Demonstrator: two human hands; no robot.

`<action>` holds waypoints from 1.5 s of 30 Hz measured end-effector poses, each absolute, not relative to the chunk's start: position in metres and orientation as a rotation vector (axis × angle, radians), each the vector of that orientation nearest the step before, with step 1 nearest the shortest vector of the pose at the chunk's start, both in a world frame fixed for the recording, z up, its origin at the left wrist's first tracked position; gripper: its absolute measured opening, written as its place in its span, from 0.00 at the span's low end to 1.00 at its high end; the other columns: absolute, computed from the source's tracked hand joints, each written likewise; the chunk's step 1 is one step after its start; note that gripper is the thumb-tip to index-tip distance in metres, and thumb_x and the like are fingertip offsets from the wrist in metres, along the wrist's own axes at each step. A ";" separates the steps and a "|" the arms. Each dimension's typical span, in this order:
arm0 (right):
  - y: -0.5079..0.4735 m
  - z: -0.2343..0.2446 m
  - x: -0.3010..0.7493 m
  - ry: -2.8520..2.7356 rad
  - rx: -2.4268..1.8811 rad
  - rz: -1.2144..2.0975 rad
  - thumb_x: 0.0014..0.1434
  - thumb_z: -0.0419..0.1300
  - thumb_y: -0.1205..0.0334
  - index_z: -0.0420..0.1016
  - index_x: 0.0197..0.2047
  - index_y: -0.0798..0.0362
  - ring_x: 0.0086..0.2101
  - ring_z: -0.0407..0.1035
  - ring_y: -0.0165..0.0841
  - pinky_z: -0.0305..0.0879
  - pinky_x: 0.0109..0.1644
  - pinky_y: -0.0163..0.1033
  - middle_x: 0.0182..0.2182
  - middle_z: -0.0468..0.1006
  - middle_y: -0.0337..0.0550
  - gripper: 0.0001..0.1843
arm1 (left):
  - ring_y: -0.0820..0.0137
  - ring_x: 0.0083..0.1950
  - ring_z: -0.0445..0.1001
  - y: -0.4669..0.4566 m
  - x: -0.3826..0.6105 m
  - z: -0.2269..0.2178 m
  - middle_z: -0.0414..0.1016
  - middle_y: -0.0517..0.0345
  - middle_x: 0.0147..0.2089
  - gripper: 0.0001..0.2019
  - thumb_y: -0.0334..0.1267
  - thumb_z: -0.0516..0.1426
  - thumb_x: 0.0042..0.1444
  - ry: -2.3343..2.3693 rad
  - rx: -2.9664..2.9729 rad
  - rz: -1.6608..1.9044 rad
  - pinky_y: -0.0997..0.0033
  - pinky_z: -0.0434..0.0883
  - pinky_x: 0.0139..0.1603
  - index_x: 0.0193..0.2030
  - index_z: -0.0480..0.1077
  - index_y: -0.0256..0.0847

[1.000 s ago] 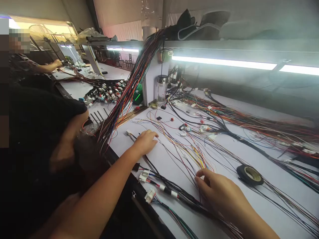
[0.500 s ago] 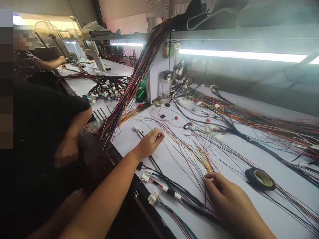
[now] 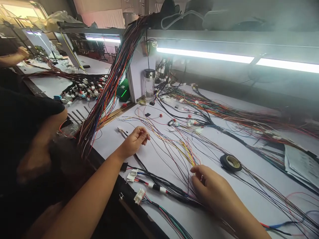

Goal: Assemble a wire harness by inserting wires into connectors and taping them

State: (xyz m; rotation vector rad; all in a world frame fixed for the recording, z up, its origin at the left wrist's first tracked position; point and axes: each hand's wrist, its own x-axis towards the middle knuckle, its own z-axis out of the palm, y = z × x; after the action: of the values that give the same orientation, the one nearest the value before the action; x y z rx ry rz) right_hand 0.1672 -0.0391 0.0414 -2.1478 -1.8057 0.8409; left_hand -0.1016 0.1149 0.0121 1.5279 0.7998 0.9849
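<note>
- Our left hand (image 3: 134, 143) is nearly closed above the table (image 3: 109, 142), fingers curled, thumb against forefinger; it seems to pinch the end of a thin wire (image 3: 147, 134), though the tip is too fine to be certain.
- Our right hand (image 3: 213, 187) is loosely curled, thumb and forefinger close together on the coloured wires (image 3: 188, 155), which fan out from its fingertips across the table.
- We do well to pinch the thin wire near its end, so the tip points straight and does not bend.
- A steady but light right-hand hold should suit the coloured wires: enough to stop them spreading, not enough to crease them.
- We draw gently, since thin wires lie crossed between our hands and could snag.
- The white plugs (image 3: 139, 196) and black cable (image 3: 181, 198) lie nearer the table's edge; our forearms are best held clear of them.
- The tape roll (image 3: 226, 164) lies beyond our right hand, near other wires.
</note>
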 end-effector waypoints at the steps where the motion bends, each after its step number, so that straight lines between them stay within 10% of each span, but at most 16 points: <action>1: -0.040 0.042 0.167 -1.831 -2.163 0.881 0.59 0.48 0.53 0.71 0.40 0.46 0.31 0.69 0.35 0.60 0.33 0.37 0.30 0.76 0.38 0.13 | 0.76 0.30 0.64 0.115 -0.102 0.012 0.70 0.61 0.35 0.07 0.43 0.51 0.62 0.785 1.524 1.013 0.72 0.64 0.35 0.40 0.58 0.42; 13: -0.042 0.043 0.161 -2.003 -1.913 1.012 0.59 0.47 0.60 0.74 0.38 0.46 0.38 0.69 0.34 0.60 0.40 0.36 0.40 0.75 0.39 0.13 | 0.76 0.29 0.65 0.115 -0.100 0.010 0.70 0.59 0.36 0.05 0.41 0.49 0.64 0.714 1.660 1.143 0.69 0.64 0.35 0.40 0.58 0.43; 19: -0.041 0.039 0.161 -1.827 -2.002 1.065 0.59 0.50 0.56 0.67 0.32 0.48 0.28 0.66 0.32 0.57 0.30 0.34 0.26 0.72 0.36 0.09 | 0.78 0.27 0.65 0.117 -0.100 0.006 0.68 0.59 0.40 0.08 0.42 0.50 0.63 0.746 1.635 1.143 0.71 0.64 0.33 0.46 0.58 0.45; 26: -0.042 0.037 0.157 -1.265 -1.770 1.266 0.62 0.37 0.39 0.66 0.39 0.50 0.17 0.53 0.28 0.54 0.22 0.34 0.17 0.60 0.31 0.28 | 0.78 0.28 0.65 0.121 -0.101 0.007 0.68 0.57 0.44 0.24 0.45 0.52 0.60 0.971 1.635 1.260 0.70 0.66 0.36 0.61 0.51 0.48; 31: -0.045 0.037 0.151 -1.606 -1.921 0.928 0.64 0.34 0.41 0.68 0.36 0.49 0.23 0.63 0.32 0.58 0.29 0.36 0.19 0.66 0.36 0.29 | 0.66 0.36 0.71 0.092 -0.093 0.054 0.76 0.51 0.41 0.20 0.53 0.52 0.57 1.142 1.645 0.826 0.65 0.67 0.41 0.44 0.74 0.41; 36: -0.046 0.044 0.132 -2.198 -1.974 0.655 0.67 0.34 0.49 0.70 0.35 0.49 0.28 0.69 0.36 0.55 0.30 0.37 0.26 0.75 0.42 0.26 | 0.58 0.54 0.69 0.029 -0.046 0.074 0.71 0.49 0.55 0.26 0.49 0.61 0.50 0.762 1.295 0.519 0.61 0.64 0.53 0.56 0.68 0.46; 41: -0.043 0.065 0.159 -2.253 -1.686 0.929 0.60 0.54 0.50 0.69 0.50 0.44 0.36 0.71 0.34 0.61 0.36 0.35 0.41 0.77 0.40 0.16 | 0.65 0.41 0.73 -0.011 0.002 0.055 0.76 0.48 0.37 0.15 0.48 0.53 0.59 0.717 0.708 0.833 0.63 0.65 0.49 0.37 0.72 0.37; 45: -0.037 0.071 0.209 -2.019 -1.941 0.838 0.59 0.53 0.56 0.75 0.38 0.47 0.35 0.70 0.34 0.62 0.38 0.36 0.36 0.78 0.40 0.11 | 0.72 0.31 0.69 -0.021 0.013 0.044 0.70 0.59 0.29 0.11 0.46 0.52 0.60 0.659 0.335 1.089 0.67 0.66 0.42 0.41 0.68 0.41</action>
State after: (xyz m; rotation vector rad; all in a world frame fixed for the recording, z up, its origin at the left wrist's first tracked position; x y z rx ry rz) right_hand 0.2090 -0.0366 0.0713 -1.9409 -2.0190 0.8378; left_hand 0.0133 -0.0211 0.0436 0.3347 0.6588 1.0893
